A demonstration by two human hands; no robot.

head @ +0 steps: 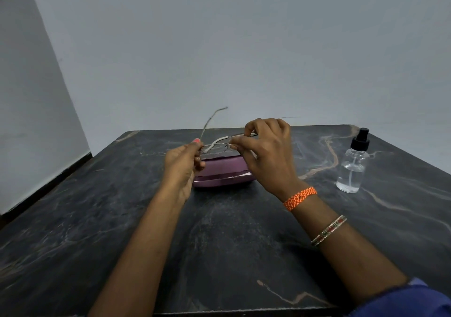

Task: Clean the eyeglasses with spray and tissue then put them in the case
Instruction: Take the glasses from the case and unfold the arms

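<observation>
Both hands pinch the eyeglasses (217, 146), left hand (183, 165) and right hand (266, 155) at opposite ends. The purple case (219, 173) sits right under them. The spray bottle (353, 163) stands off to the right hand's side.

From my remote station I see a bare indoor room, home or office I cannot tell: a dark marble-patterned table (97, 219) with pale veins fills the lower frame, plain grey-white walls (219, 36) meet in a corner at upper left, and a dark skirting strip (46, 187) runs along the left wall's base. Nothing hangs on the walls.
</observation>
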